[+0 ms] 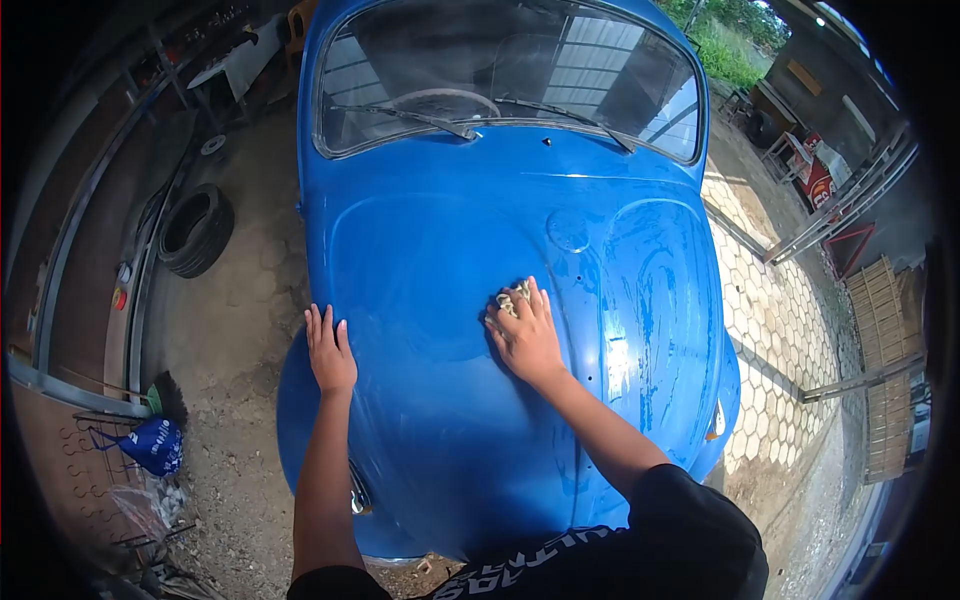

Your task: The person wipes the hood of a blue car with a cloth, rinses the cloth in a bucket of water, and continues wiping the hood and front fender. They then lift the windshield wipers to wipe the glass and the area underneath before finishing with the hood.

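Observation:
A blue car hood (430, 270) fills the middle of the view, with the windshield (510, 80) and its two wipers beyond. My right hand (527, 335) presses a crumpled light-coloured cloth (512, 298) against the hood, left of the raised centre line. Fingers wrap over the cloth, so part of it is hidden. At the hood's left edge, my left hand (331, 350) lies flat with fingers stretched out, holding nothing. Streaky wet-looking marks cover the hood's right half; the left half looks smoother.
A loose tyre (196, 231) lies on the ground at left. Lower left, a blue bag (152, 446) hangs by a metal rack. Sunlit hexagonal paving (785, 340) runs along the car's right side, near metal posts and a bamboo screen (885, 320).

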Demonstrator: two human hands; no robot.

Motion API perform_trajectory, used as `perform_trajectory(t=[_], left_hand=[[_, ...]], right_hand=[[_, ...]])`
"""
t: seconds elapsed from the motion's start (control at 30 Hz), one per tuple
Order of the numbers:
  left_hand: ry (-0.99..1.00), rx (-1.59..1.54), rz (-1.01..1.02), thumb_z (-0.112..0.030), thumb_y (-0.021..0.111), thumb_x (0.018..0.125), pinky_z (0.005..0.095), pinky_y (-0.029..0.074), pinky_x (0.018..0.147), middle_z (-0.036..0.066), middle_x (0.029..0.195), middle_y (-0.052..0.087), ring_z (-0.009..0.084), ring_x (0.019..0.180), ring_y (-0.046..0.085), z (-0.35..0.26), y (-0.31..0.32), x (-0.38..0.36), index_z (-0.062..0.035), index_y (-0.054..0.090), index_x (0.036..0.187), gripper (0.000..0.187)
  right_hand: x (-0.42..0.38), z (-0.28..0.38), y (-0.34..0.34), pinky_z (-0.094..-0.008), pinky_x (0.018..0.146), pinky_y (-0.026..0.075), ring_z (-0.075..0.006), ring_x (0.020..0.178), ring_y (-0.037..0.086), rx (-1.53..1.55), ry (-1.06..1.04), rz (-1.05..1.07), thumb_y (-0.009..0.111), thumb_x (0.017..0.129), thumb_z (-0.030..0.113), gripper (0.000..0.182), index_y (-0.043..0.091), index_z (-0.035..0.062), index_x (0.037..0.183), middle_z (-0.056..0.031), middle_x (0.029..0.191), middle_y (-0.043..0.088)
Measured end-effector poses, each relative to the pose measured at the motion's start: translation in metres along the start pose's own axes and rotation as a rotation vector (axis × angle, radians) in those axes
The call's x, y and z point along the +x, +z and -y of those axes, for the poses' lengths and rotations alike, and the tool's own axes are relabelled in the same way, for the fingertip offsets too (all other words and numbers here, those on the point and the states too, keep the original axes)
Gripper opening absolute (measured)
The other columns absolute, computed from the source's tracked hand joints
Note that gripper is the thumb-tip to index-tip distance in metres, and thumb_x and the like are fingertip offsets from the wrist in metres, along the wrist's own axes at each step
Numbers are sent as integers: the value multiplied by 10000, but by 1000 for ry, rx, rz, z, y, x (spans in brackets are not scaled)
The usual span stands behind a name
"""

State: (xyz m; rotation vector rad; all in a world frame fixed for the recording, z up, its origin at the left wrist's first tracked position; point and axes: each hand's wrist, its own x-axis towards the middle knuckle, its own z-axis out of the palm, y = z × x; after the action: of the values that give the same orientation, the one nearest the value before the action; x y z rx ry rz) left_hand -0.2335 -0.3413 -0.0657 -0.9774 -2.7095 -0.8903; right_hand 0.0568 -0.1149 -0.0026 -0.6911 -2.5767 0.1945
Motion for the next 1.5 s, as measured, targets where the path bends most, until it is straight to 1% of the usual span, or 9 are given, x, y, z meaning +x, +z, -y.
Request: perform_trajectory(t=[0.2,0.37,0.53,0.67,0.8,1.0,1.13,1.23,1.5], left_hand=[[12,-8,-27,-390,437,1166,489,301,1307,193,1715,371,366,1618,285,-1,1,4,-38,542,1559,538],[-5,-40,-55,-328,386,1178,478,292,1311,197,1709,380,364,1619,284,2,2,1,-25,511,1579,518],[-91,-91,-103,-281,312,1184,466,251,1328,202,1718,358,356,1626,265,7,6,0,27,367,1640,553],[-100,-106,-79,-273,305,1182,456,241,1335,207,1716,356,345,1629,260,9,4,1,41,341,1645,560],[-118,-91,-86,-252,318,1177,448,239,1340,208,1709,368,340,1626,270,5,3,-1,38,352,1642,549],[-102,-104,-128,-198,350,1165,448,245,1337,214,1700,382,343,1625,276,8,5,-1,46,358,1635,530],[-133,-188,-201,-194,343,1168,454,310,1300,247,1703,358,368,1610,300,16,14,-6,50,296,1658,549],[-220,-327,-218,-193,341,1166,468,341,1282,306,1679,355,418,1584,327,17,13,-8,64,264,1657,560],[-279,-278,-203,-176,344,1164,452,360,1279,303,1680,348,413,1584,332,13,8,-5,85,245,1651,562]], right_hand=[[115,-56,37,-628,1275,256,-537,1532,345,-30,81,-142,604,1081,365,485,584,196,1535,-212,1577,521],[236,19,114,-612,1260,295,-535,1469,423,30,9,-181,632,1043,301,411,691,146,1419,-189,1478,608],[132,147,138,-560,1294,304,-491,1491,442,284,-509,174,592,1073,305,331,778,125,1278,-177,1412,647],[118,104,109,-560,1293,316,-484,1496,447,379,-706,278,668,1033,309,292,794,160,1250,-148,1457,623],[242,4,96,-578,1261,326,-511,1498,411,-53,-292,-14,660,1027,323,456,652,190,1463,-202,1557,547],[242,31,130,-532,1241,355,-527,1450,436,111,-95,-97,679,1023,285,811,267,-174,1549,-382,1490,474],[92,148,106,-534,1270,353,-558,1479,420,211,-634,400,661,1039,354,603,526,-60,1457,-425,1590,373],[79,156,112,-528,1274,351,-562,1467,443,337,-710,488,645,1048,386,578,562,-24,1446,-413,1599,374],[297,134,196,-572,1286,289,-521,1538,353,-43,-287,80,592,1075,421,501,614,45,1406,-355,1598,423]])
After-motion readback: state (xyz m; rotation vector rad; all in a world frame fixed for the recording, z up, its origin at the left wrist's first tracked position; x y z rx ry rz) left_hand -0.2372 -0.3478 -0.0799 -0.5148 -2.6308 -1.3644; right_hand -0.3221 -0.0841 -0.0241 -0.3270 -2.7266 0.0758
